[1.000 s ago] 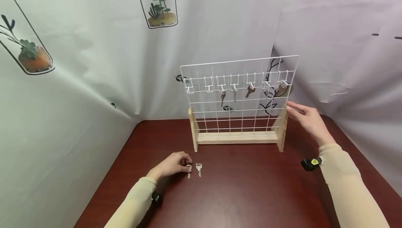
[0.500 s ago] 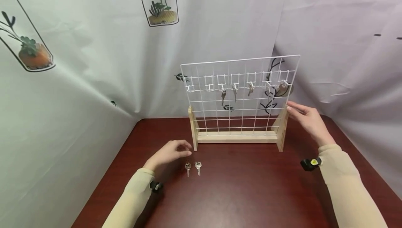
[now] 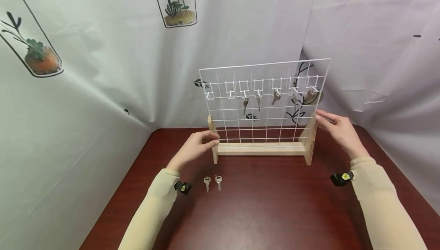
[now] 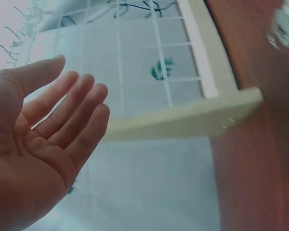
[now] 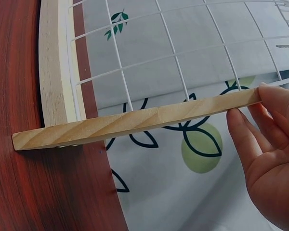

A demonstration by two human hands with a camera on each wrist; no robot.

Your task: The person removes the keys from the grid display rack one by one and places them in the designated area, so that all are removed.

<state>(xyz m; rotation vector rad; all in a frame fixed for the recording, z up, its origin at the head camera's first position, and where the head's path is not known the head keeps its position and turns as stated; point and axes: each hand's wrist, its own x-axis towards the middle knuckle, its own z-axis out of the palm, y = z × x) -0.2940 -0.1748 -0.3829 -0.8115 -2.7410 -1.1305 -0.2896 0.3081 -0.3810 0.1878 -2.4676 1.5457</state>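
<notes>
A white wire grid rack on a wooden stand (image 3: pixel 261 151) stands upright on the table. Several keys, one of them a key (image 3: pixel 245 105) left of centre, hang from white hooks along its upper rows. My right hand (image 3: pixel 338 131) pinches the top of the right wooden upright (image 5: pixel 135 124) between thumb and fingers. Beside the left upright (image 4: pixel 183 119) is my left hand (image 4: pixel 48 130), with loosely bent fingers and nothing in it; it appears apart from the wood. Two silver keys, a left key (image 3: pixel 207 184) and a right key (image 3: pixel 218 183), lie on the table nearer me.
The dark red table (image 3: pixel 251 204) reaches back to a pale curtain (image 3: pixel 103 70) printed with plants, which surrounds it on the left, back and right. At the rack's left end, a hook (image 3: pixel 209 96) carries no key.
My left hand has left the left key lying on the table, then risen and moved forward to the rack's left upright. The right hand stays on its upright. A hanging key swings slightly.
</notes>
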